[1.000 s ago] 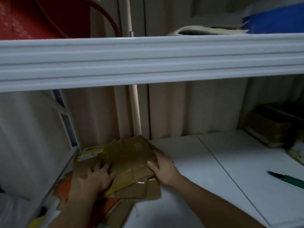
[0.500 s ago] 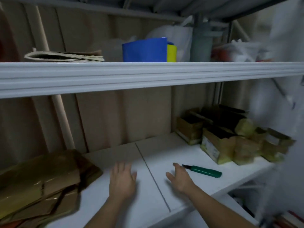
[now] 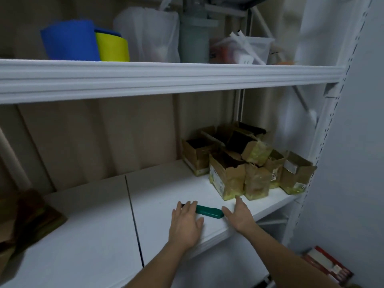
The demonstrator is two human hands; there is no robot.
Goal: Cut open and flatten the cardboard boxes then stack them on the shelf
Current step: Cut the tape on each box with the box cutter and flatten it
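White shelf [image 3: 158, 192] carries the uncut boxes [image 3: 245, 163] at its right end. Both hands, left hand [image 3: 185, 222] and right hand [image 3: 241, 216], are spread beside the green cutter [image 3: 209, 212]; a careless grab may meet its blade.

Light is dim and cool throughout, with no lamp in view. The white metal shelf board [image 3: 87, 235] reads as the brightest surface. Open tops of the brown cardboard boxes [image 3: 245, 163] at far right fall into deep shadow. The flattened brown cardboard stack [image 3: 27, 217] at near left is smeared by blur. Wide-angle distortion bows the white upper shelf edge [image 3: 166, 80] and tilts the perforated white upright [image 3: 324, 142].
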